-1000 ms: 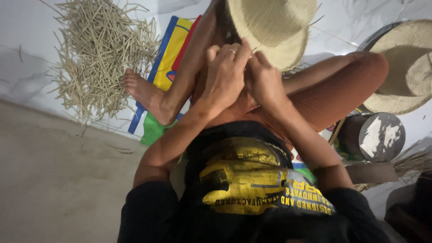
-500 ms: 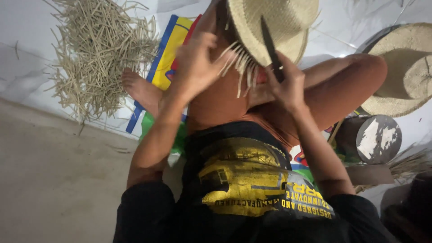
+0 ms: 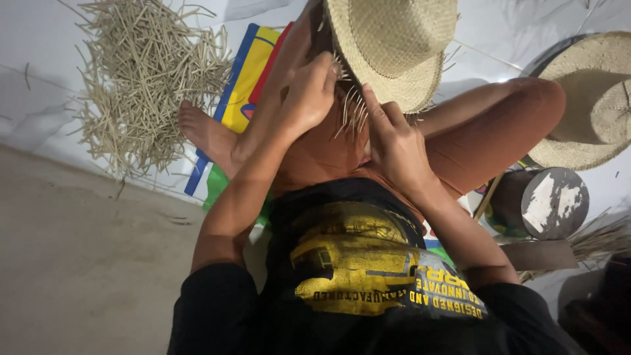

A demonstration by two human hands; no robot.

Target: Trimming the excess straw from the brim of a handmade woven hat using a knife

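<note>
2 hands [image 3: 348,118] pinch loose strands [image 3: 351,112] at a straw hat [image 3: 394,46] brim — fingers closed.

Floor-level hat-weaving workshop: straw pile [image 3: 148,79] on white sheeting [image 3: 39,85], woven straw hats [image 3: 394,46], cylindrical wooden block [image 3: 539,204].

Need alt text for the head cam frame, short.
Seen from above, a seated person's left hand and right hand work the loose straw ends at the brim of a woven straw hat resting on their lap. A pile of cut straw lies on the floor at left; another straw hat and a round block sit at right.
</note>
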